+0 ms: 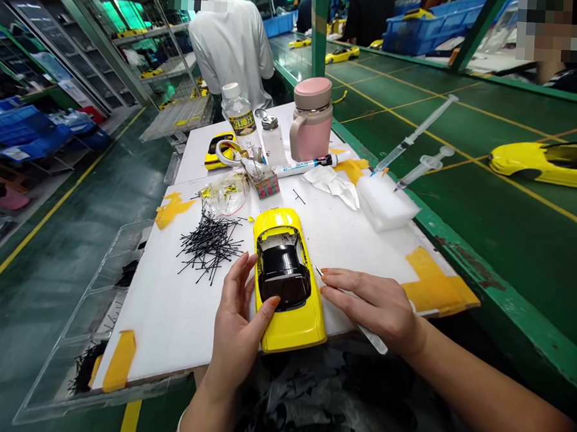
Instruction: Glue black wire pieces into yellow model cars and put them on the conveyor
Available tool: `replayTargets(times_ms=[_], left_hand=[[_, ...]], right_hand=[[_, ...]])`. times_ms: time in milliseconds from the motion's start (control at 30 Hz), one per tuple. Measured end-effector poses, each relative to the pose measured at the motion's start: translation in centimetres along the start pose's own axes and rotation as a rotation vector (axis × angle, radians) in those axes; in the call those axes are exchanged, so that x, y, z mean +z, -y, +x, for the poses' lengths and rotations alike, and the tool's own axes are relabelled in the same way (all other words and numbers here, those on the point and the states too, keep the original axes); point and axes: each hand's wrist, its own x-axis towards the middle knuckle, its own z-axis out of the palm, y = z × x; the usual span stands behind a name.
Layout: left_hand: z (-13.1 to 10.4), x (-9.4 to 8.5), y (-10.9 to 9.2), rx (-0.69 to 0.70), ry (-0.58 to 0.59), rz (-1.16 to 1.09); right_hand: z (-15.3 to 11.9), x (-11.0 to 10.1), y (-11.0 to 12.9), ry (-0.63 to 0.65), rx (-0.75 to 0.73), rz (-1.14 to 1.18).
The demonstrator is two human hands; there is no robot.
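Note:
A yellow toy car body (295, 329) with a black cabin part lies at the near edge of the white work board (162, 312). My left hand (240, 316) grips its left side, the thumb resting on top near the dark window and the fingers along the side. In my right hand (373, 304) is a slim silver tool (372, 338), pinched between thumb and fingers; its tip is beside the right edge of the car's window opening. A pile of thin black parts (210, 243) is spread left of the car.
Farther back are a pink mug (311, 124), a labelled bottle (240, 113), a marker (305, 166) and another yellow car (218, 151). Two syringes stick into a white foam block (388, 202). The green conveyor (467, 132) runs along the right; a person in white (234, 39) stands beyond.

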Motion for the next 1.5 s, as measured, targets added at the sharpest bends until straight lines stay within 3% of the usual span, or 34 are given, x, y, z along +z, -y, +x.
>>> replayTargets(times_ms=[233,1500], left_hand=[[0.1,0.1,-0.1,-0.001,-0.004,0.001],[0.0,0.0,0.0,0.022,0.005,-0.005]], right_hand=[[-1.0,0.6,-0.3,-0.041,0.089,0.033],[-0.4,-0.1,-0.1,-0.002,0.083,0.069]])
